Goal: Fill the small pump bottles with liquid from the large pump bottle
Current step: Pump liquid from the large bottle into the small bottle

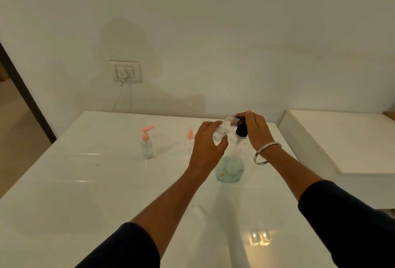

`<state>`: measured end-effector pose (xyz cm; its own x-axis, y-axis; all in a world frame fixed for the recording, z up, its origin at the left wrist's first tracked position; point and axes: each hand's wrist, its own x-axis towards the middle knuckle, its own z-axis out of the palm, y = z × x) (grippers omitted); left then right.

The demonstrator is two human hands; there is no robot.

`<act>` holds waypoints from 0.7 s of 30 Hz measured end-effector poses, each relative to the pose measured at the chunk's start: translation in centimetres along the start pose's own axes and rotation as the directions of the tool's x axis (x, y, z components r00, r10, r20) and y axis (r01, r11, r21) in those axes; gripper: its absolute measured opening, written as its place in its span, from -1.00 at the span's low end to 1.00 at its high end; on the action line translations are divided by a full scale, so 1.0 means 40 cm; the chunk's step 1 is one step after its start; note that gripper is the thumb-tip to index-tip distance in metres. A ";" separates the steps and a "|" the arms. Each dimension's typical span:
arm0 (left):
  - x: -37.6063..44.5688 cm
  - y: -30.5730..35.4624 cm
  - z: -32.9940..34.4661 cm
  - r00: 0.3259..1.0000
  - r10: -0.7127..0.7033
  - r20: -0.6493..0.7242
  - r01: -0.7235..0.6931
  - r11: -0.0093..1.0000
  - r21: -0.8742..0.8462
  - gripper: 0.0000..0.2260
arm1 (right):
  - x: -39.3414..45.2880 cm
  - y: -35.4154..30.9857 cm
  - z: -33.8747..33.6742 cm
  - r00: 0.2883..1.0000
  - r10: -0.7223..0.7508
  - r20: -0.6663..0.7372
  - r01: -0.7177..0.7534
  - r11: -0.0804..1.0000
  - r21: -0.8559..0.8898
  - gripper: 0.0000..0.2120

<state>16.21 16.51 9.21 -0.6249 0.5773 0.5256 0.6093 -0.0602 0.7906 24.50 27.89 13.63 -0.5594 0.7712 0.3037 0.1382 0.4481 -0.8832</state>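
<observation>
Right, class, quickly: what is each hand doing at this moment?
Left hand: fingers grip a small uncapped clear bottle, tilted toward the pump.
Right hand: rests on the large pump bottle's black pump head; its grip is hidden.

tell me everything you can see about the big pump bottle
The large pump bottle stands upright on the white table, right of centre. Its body is clear, plastic by the look of it, and wide at the base, where pale blue-green liquid fills only the bottom part. It narrows to a black pump head. The right hand rests over that head. The left hand holds a small clear bottle, uncapped and tilted, with its open mouth up by the pump head.
</observation>
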 end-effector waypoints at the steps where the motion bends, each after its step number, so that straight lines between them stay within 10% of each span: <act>1: -0.001 -0.001 0.002 1.000 -0.006 -0.001 0.006 1.000 0.001 -0.67 | 0.001 0.003 0.002 1.000 0.002 -0.005 -0.002 1.000 0.007 -0.62; 21: 0.006 0.012 -0.006 1.000 0.029 0.003 -0.029 1.000 0.013 -0.69 | 0.004 -0.002 -0.002 1.000 0.014 0.009 -0.014 1.000 -0.013 -0.63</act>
<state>16.24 16.41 9.77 -0.6059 0.5775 0.5471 0.6331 -0.0665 0.7712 24.48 28.03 13.78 -0.5650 0.7733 0.2878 0.1570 0.4432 -0.8825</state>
